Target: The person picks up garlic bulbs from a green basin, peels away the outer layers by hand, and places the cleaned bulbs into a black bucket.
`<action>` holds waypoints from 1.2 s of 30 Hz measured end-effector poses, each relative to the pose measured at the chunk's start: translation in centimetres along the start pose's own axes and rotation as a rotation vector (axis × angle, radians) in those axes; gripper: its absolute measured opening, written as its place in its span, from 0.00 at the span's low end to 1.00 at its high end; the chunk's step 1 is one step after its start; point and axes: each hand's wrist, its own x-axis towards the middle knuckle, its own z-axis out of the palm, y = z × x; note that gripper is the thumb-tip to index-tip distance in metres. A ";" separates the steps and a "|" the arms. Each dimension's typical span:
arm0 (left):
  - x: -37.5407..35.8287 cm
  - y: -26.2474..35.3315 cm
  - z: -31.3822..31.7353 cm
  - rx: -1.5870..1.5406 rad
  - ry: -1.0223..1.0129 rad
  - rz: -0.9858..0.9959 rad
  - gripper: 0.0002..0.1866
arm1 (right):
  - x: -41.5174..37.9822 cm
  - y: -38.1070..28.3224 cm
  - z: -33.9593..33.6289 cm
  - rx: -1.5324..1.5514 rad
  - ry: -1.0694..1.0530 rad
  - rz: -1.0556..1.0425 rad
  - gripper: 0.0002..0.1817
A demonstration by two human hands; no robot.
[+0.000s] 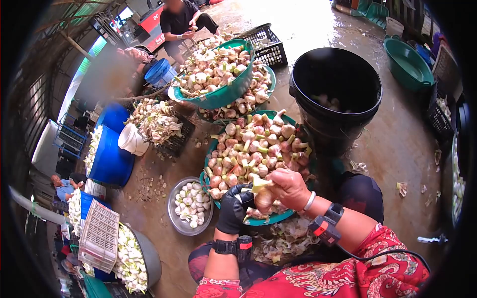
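Note:
Between my two hands, over the near edge of a green basin (279, 218) heaped with garlic, is a pinkish garlic bulb (264, 199) with a thick pale stem. My left hand (234, 208), in a black glove, is closed at the bulb's left side; a small pale glint shows at its fingers, too small to name. My right hand (290, 188), bare with a bangle at the wrist, has its fingers closed round the bulb's right side. Just left of my left hand, a metal bowl (172, 213) on the floor holds peeled white garlic bulbs.
A tall black bucket (303, 107) stands right of the basin, pale pieces inside. Beyond, another green basin (213, 101) of garlic sits on a heap. A dark crate (181, 136) of husks and a blue tub (112, 161) stand left. Other people (176, 22) sit farther back.

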 end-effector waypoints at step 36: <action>1.3 -3.1 3.1 -0.657 0.048 -0.384 0.20 | -1.4 -0.9 -5.4 -0.210 -0.248 0.380 0.27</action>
